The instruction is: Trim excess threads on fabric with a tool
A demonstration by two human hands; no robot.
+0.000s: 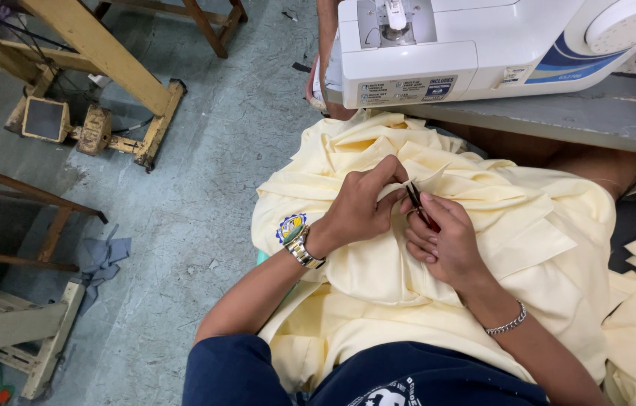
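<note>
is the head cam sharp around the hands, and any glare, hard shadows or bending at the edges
Head view: even, soft light; the left hand, right hand and small snips on the pale yellow garment are sharp, with only faint shadows in the folds. Head view: mild glare whitens the sewing machine. Head view: wide-angle lens slants the wooden frames at left.

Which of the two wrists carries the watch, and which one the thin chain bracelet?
The left hand has the gold and silver watch on its wrist. The right hand, holding small snips, has the silver chain bracelet.
</note>
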